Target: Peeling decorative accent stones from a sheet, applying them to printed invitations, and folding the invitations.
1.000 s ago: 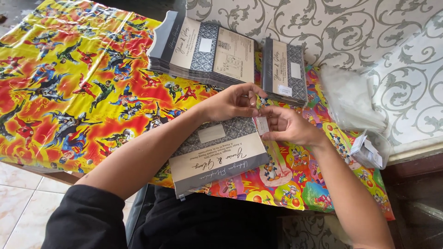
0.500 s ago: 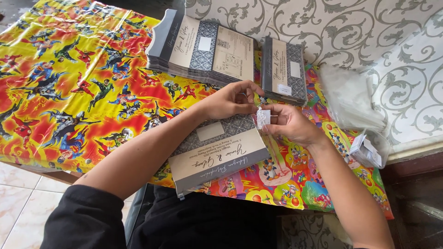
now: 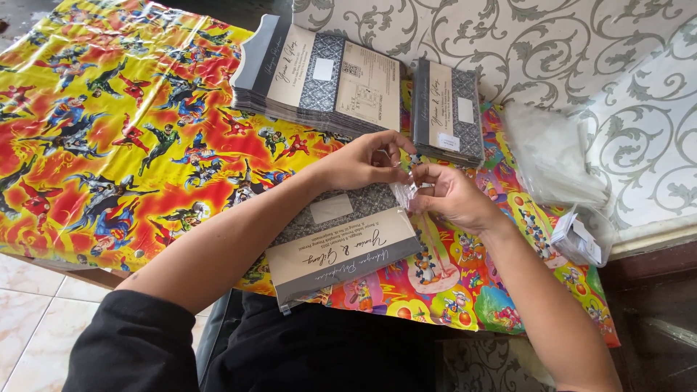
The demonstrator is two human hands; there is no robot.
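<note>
A glossy plastic table cover printed with bright red-and-yellow cartoon heroes (image 3: 109,145) spreads under everything, and I place the rest against it. On its far middle lies a tall stack of grey-and-cream patterned cards in clear sleeves (image 3: 327,80), and just to the right of that stack a narrower stack of the same cards (image 3: 448,109). At the cover's right edge, partly off it, a heap of clear empty plastic sleeves (image 3: 555,156) lies against the grey scroll-patterned wall, with a small bundle of white paper labels (image 3: 577,236) just below the heap.

At the cover's near edge, in front of me, one grey-and-cream card in a clear plastic sleeve (image 3: 345,243) lies flat and tilted, its top end under my hands. My left hand (image 3: 363,160) rests over that top end, fingers curled in narrow — thumb and forefinger pinched on the sleeve's loose flap (image 3: 404,190). My right hand (image 3: 454,196) meets it from the right, fingertips closed on the same flap — the two hands touching just above the card. What the small thing between my fingertips is, I cannot tell.
</note>
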